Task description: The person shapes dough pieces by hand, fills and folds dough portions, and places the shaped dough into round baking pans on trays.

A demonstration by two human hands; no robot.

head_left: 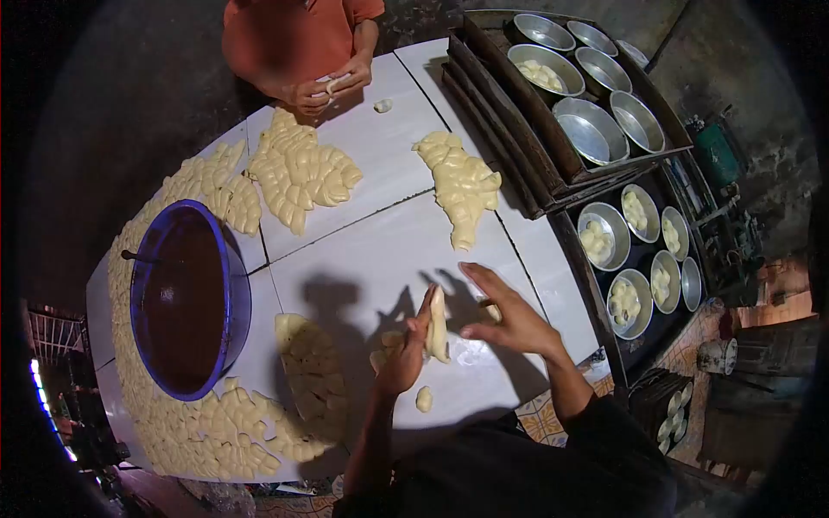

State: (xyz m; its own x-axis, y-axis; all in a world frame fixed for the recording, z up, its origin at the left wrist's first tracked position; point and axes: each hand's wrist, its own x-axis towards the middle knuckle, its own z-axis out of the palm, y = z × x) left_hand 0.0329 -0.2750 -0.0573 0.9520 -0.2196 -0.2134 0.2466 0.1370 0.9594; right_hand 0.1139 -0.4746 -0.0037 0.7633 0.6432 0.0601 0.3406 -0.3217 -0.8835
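Note:
My left hand [402,361] is held on edge with its fingers stretched out. A long piece of dough [438,324] stands along its palm side, touching or nearly touching it. To the right, my right hand [515,321] is open, fingers and thumb apart, with its palm turned toward the dough. A small dough piece [490,312] shows partly behind its fingers. More dough pieces [384,350] lie partly hidden behind my left hand. One small dough lump [424,399] sits on the white table [354,246] near my left wrist.
A blue basin [236,302] of brown liquid stands at left, surrounded by dough pieces [216,432]. Dough piles [302,173] [462,186] lie farther off. Round metal pans [591,131], some holding dough, fill trays [509,112] at right. A person in orange [337,30] handles dough opposite.

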